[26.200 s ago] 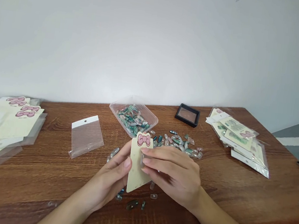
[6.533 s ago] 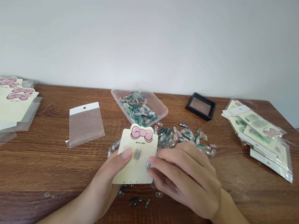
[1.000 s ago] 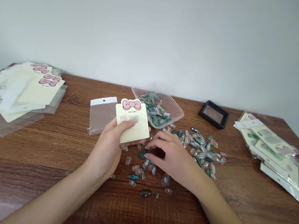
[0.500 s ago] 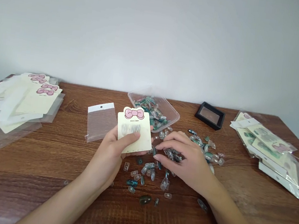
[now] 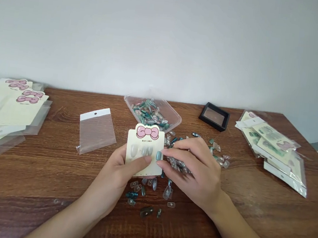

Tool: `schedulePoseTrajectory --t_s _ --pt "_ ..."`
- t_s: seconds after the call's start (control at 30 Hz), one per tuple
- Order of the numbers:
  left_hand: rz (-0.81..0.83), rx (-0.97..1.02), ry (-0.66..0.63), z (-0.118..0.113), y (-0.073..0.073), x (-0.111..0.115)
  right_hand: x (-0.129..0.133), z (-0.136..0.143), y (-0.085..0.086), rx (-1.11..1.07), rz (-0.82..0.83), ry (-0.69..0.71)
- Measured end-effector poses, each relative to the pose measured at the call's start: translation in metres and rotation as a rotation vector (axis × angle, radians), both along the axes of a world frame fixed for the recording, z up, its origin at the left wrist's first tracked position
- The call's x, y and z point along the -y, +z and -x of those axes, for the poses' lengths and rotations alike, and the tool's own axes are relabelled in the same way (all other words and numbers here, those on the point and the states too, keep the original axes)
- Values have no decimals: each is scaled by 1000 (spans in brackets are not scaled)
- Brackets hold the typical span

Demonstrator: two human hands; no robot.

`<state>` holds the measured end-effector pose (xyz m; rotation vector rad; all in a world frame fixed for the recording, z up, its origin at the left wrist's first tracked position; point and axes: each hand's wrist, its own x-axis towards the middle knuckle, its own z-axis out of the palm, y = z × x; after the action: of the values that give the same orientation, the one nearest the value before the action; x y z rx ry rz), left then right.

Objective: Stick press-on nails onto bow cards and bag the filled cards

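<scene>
A cream card (image 5: pixel 142 169) with a pink bow on top is held upright in my left hand (image 5: pixel 120 172), thumb across its front. Several pale, shiny nail tips (image 5: pixel 134 150) sit in a row on the card. Between the thumb and fingertips of my right hand (image 5: pixel 199 170) is a teal nail tip (image 5: pixel 158 155), at the card's right edge. Loose clear, teal and dark nail tips (image 5: pixel 168 192) lie on the table below and behind both hands, partly hidden by my right hand.
A clear plastic tray (image 5: pixel 173 115) of nail tips stands behind the card. An empty clear bag (image 5: pixel 97 132) lies left of it. Bow cards and bags (image 5: pixel 17 111) are piled far left; filled packets (image 5: pixel 286 165) and a black frame (image 5: pixel 214 117) lie right.
The card has moved slightly right and nearer and stands straighter. My right hand has lifted the teal tip from the pile to the card's edge. The view has shifted right.
</scene>
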<state>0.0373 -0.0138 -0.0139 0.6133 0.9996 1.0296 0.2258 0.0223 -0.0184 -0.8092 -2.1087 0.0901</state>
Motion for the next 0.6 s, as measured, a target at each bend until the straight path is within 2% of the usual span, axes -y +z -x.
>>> schedulePoseTrajectory --t_s 0.6 --pt "-18 -4 -57 -1 -3 2 -1 1 -2 56 -27 -23"
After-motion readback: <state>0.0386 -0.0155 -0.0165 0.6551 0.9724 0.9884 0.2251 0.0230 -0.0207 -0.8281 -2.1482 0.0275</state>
